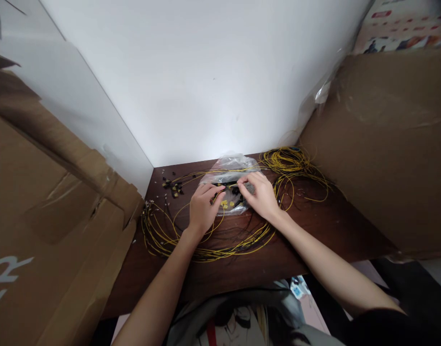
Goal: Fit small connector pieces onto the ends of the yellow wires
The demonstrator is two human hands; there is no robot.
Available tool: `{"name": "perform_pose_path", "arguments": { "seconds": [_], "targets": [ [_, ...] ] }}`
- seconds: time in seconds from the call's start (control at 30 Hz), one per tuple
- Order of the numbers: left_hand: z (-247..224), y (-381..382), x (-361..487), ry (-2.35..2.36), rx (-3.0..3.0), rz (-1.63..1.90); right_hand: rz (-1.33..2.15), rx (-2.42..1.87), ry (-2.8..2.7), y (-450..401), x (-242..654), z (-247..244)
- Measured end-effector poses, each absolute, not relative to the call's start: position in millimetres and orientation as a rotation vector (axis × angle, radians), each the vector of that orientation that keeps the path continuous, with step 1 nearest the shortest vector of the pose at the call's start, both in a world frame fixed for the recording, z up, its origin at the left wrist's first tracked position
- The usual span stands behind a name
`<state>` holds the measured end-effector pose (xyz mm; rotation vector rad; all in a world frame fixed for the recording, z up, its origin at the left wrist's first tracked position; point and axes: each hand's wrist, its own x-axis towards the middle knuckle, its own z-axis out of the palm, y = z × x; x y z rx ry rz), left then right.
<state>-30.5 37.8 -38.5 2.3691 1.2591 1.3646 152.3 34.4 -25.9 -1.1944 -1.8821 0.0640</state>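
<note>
Left hand point(203, 205) and right hand point(259, 194) each appear to pinch a thin yellow wire point(232, 185) between thumb and fingertips, above the clear plastic bag point(232, 160). Light, close-set grips should steady it best, kept clear of the looped yellow wires point(220, 254).

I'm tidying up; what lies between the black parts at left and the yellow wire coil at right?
The head view shows a clear plastic bag, yellow wires, the left hand and right hand.

Two hands point(203, 206) point(261, 196), many yellow wires point(286, 160), one bag point(230, 164), two brown boxes point(43, 206) point(382, 144)
</note>
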Motion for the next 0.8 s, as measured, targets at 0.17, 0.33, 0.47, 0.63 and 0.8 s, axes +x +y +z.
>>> {"name": "perform_pose_path", "arguments": {
  "seconds": [0.17,0.33,0.47,0.63,0.8],
  "targets": [
    [-38.8,38.1,-31.2,1.234,2.376,1.34,0.063,-1.11,-2.019,32.7,149.3,-28.7],
    [-40.0,37.8,-31.0,1.219,2.38,1.304,0.12,-1.094,-2.009,34.0,148.1,-31.1],
    [-40.8,38.1,-30.4,1.214,2.379,1.302,0.115,-1.148,-1.926,34.7,150.5,-28.9],
    [-40.3,38.1,-30.0,1.225,2.374,1.318,0.117,-1.167,-1.9,34.5,152.0,-27.6],
    [-39.4,37.2,-30.3,1.229,2.38,1.28,0.164,-1.088,-1.983,34.6,149.7,-30.9]
  ]
}}
